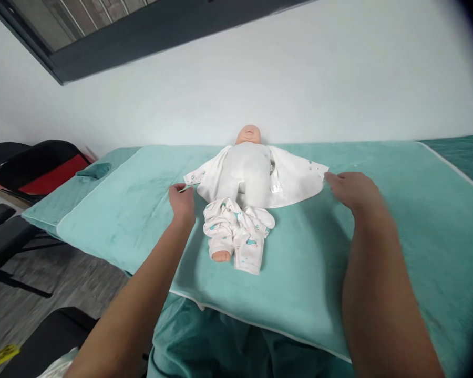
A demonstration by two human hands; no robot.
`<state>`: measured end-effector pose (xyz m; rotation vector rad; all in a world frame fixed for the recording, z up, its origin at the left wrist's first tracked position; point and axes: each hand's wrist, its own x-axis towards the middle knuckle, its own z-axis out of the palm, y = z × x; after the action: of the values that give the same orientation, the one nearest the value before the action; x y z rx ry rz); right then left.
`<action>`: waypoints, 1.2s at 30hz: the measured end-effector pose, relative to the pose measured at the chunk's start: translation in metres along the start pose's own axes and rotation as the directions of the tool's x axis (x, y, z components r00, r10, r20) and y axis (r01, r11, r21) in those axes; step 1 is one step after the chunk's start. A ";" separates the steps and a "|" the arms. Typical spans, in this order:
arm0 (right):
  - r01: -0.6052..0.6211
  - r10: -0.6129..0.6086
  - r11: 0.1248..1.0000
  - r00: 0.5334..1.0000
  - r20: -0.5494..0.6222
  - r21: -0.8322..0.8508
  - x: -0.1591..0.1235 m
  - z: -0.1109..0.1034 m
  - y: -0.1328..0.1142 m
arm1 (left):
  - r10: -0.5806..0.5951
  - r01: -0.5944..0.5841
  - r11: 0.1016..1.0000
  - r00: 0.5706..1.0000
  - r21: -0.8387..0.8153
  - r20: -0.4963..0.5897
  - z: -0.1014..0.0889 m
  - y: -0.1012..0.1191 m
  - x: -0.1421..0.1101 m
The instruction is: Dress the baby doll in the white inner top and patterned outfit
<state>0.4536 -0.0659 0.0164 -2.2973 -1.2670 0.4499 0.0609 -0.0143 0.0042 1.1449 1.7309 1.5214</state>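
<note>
A baby doll (249,134) lies on its back on a green bed, its head toward the wall. Under and around its white torso (247,163) a white baby jacket (295,176) is spread out to both sides. Printed baby trousers (249,244) cover the lower legs, and one foot (221,256) shows at a cuff. My left hand (182,202) is closed at the jacket's left side, pinching a thin green tie beside the sleeve. On the other side, my right hand (349,188) pinches the jacket's outer corner and holds it stretched out.
The bed's green cover (114,210) has a white piped edge. A white wall (339,79) rises behind, with a dark-framed window (142,50) at upper left. Black and red chairs (43,168) stand to the left. A dark seat (51,346) is at lower left.
</note>
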 end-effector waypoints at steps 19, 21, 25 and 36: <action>0.645 -0.826 0.560 0.383 0.415 0.519 -0.088 0.039 -0.072 | 0.044 -0.264 0.959 0.500 0.104 0.865 -0.056 0.022 -0.039; 0.628 -0.822 0.568 0.398 0.408 0.532 -0.088 0.039 -0.071 | 0.069 -0.276 0.956 0.528 0.095 0.846 -0.055 0.017 -0.039; 0.502 -0.777 0.590 0.566 0.275 0.633 -0.082 0.048 -0.072 | 0.058 -0.184 0.980 0.621 0.073 0.782 -0.052 0.004 -0.042; 0.362 -0.495 0.566 0.868 -0.046 0.740 -0.064 0.084 -0.072 | 0.154 -0.043 0.977 0.819 -0.209 0.553 0.002 0.000 -0.045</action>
<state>0.3287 -0.0668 -0.0104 -1.2293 -1.3431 0.8079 0.0842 -0.0520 -0.0021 1.4240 1.1135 1.1948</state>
